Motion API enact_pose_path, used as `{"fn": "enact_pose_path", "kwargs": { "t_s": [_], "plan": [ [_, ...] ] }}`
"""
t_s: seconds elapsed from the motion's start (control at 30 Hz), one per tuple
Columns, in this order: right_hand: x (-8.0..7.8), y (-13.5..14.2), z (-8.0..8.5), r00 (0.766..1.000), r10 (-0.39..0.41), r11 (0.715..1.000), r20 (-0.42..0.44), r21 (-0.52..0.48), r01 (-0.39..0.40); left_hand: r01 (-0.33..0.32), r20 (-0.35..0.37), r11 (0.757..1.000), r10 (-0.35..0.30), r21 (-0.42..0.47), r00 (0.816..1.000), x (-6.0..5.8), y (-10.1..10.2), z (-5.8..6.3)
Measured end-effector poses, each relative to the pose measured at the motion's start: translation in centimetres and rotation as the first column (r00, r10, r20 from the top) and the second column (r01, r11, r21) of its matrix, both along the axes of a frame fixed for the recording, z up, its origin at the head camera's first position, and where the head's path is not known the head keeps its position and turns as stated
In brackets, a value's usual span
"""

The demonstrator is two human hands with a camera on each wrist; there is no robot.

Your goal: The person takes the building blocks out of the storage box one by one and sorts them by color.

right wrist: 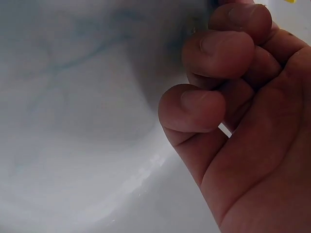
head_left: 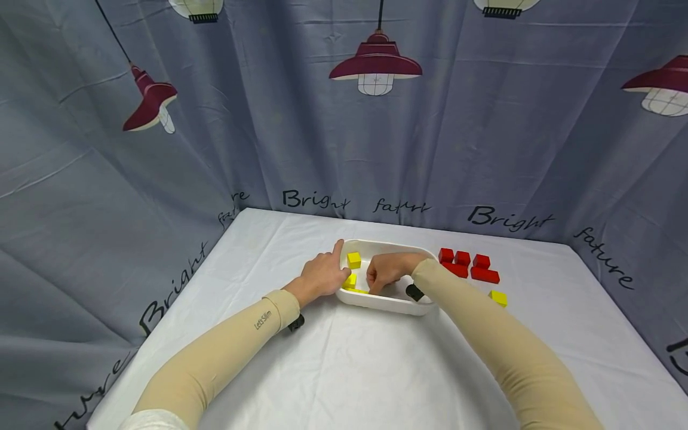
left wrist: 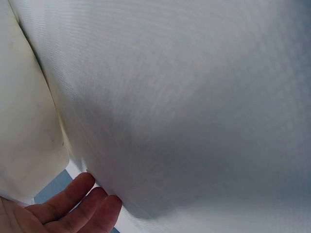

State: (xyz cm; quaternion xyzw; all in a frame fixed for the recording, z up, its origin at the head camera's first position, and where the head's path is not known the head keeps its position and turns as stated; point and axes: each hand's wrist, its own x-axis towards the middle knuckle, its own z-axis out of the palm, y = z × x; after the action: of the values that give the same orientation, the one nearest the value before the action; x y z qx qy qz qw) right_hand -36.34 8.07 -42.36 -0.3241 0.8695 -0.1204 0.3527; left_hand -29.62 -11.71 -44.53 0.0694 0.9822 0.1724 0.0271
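Observation:
A white tray (head_left: 395, 306) with rounded corners stands on the table. My left hand (head_left: 322, 275) holds its left end, index finger along the rim and thumb over the edge. In the left wrist view, three left fingers (left wrist: 73, 201) bend beside the tray's outer wall. Inside the tray, my right hand (head_left: 389, 272) reaches down with curled fingers and pinches a flat yellow block (head_left: 356, 291) near the front left. Two yellow cubes, a far one (head_left: 353, 260) and a nearer one (head_left: 350, 280), sit at the tray's left end. The right wrist view shows curled fingers (right wrist: 194, 109); thumb and index tip are hidden.
Right of the tray several red blocks (head_left: 485, 275) stand in a group, partly behind my right forearm. A single yellow block (head_left: 498, 298) lies nearer on the white tablecloth (head_left: 349, 370). A grey printed curtain (head_left: 301, 137) hangs behind the table.

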Motion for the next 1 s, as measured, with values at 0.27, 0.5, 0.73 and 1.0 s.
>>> {"fn": "enact_pose_path", "kwargs": {
  "t_s": [0.27,0.5,0.73,1.0],
  "plan": [
    [-0.04,-0.04,0.15,1.0,-0.009,0.999,0.007,-0.031,0.009,-0.005,0.005,1.0,0.005,0.004,1.0,0.06,0.01,0.0],
    [-0.23,0.21,0.39,0.999,-0.033,0.998,-0.025,-0.051,0.031,-0.009,0.006,1.0,0.009,0.0,1.0,0.03,0.06,-0.1],
    [-0.01,0.07,0.41,0.999,-0.047,0.995,-0.027,-0.093,0.044,-0.008,0.001,1.0,0.008,0.006,1.0,0.12,0.08,-0.03],
    [0.33,-0.4,0.13,1.0,0.008,0.993,0.01,-0.114,-0.007,-0.008,0.0,1.0,0.008,0.002,1.0,0.08,0.15,-0.04]
  ]
}}
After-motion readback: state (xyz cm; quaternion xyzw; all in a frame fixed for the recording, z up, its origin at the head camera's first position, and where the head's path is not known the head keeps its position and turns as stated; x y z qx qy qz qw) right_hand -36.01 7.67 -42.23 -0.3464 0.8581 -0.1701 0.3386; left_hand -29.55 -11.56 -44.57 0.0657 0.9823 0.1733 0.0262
